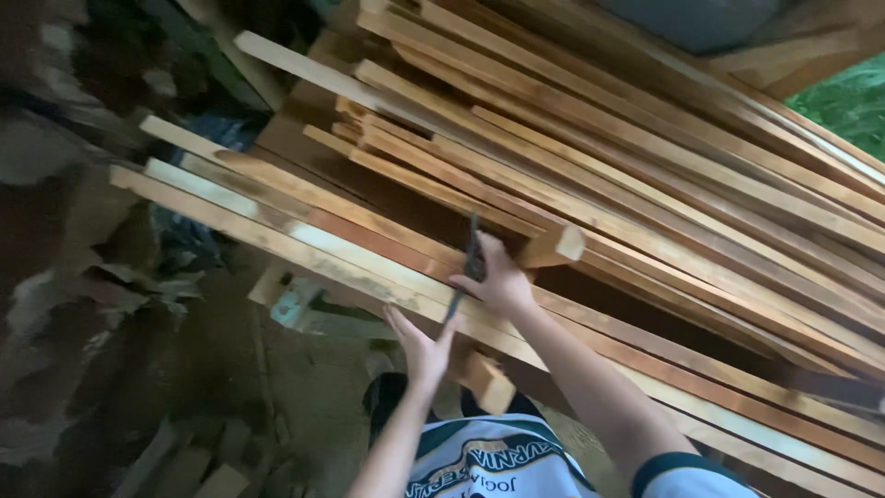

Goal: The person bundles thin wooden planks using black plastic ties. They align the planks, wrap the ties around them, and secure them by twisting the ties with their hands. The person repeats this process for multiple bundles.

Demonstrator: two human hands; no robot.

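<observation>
My right hand (501, 279) is closed around a thin dark tool (473, 255) that stands across the long wooden planks (304, 231). A short wooden block (554, 245) lies just right of that hand, touching its fingers. My left hand (420, 347) is lower down with its fingers spread, pressed against the near edge of the front plank beside the tool's lower end. Another short block (486, 380) sticks out under the planks next to my left wrist.
Many long planks and battens (664, 175) are stacked slantwise from upper left to lower right. Dirt ground with scraps and offcuts (198, 470) lies at the lower left. A pale object (297, 301) sits under the planks. Green shows at the far right (843, 106).
</observation>
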